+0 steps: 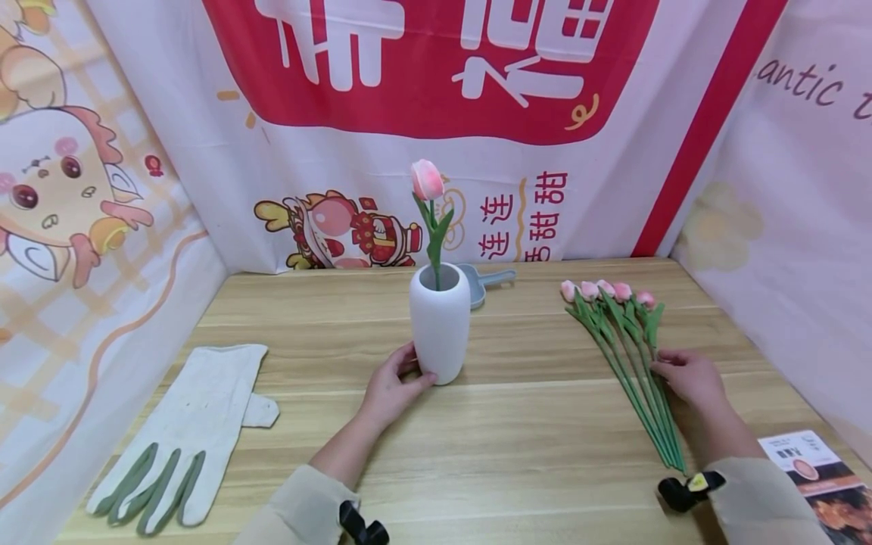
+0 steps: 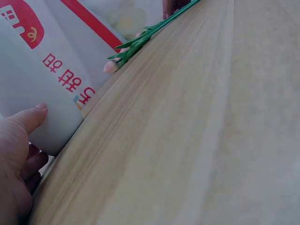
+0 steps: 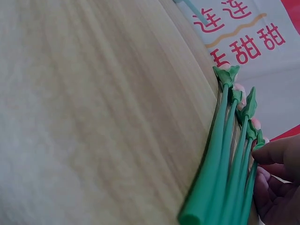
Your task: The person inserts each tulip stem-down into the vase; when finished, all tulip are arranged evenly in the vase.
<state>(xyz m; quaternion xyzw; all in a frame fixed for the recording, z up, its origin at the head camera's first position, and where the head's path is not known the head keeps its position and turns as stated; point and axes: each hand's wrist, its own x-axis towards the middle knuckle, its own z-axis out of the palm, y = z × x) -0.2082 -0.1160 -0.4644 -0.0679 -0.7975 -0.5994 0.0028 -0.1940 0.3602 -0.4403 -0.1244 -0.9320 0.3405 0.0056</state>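
Observation:
A white vase (image 1: 440, 325) stands upright mid-table with one pink tulip (image 1: 428, 182) in it. Low on its left side, my left hand (image 1: 393, 387) grips it, thumb across the front and fingers behind; the left wrist view shows the thumb (image 2: 35, 117) against the vase wall. To the right, several pink artificial tulips (image 1: 623, 333) lie side by side on the table, blossoms toward the back. My right hand (image 1: 691, 378) pinches the rightmost stem just below its leaves. In the right wrist view, thumb and forefinger (image 3: 274, 152) close on that green stem (image 3: 250, 192).
A white work glove (image 1: 197, 416) with grey-green trim lies at the left. Behind the vase sits a grey-blue dustpan-like scoop (image 1: 480, 284). A printed booklet (image 1: 817, 477) lies at the right front edge. Printed cloth (image 1: 436, 113) hangs around the back and sides of the wooden table (image 1: 518, 454).

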